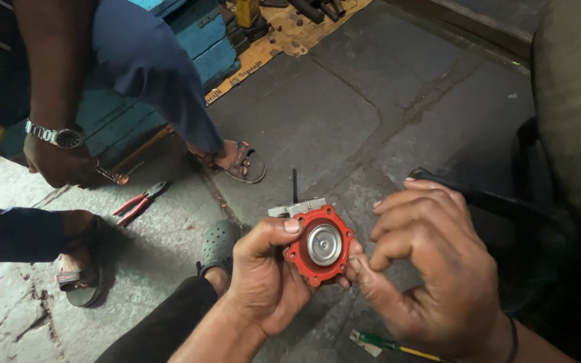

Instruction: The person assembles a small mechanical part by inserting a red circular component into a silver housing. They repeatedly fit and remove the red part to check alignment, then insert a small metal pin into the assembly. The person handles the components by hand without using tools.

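My left hand (263,275) grips a small metal valve body (297,208) topped by a red rubber diaphragm (319,245) with a shiny round metal disc at its centre. The thumb presses on the diaphragm's upper left rim. My right hand (428,269) is curled at the diaphragm's right edge, fingertips touching its rim and underside. Both hands hold the part above the stone floor (344,114), in the lower middle of the view.
Another person crouches at the left, a hand with a wristwatch (58,136) holding a small tool near red-handled pliers (139,200) on the floor. A green-handled screwdriver (388,344) lies below my hands. Sandalled feet (240,161), my grey clog (218,243) and a blue wooden crate (203,40) stand nearby.
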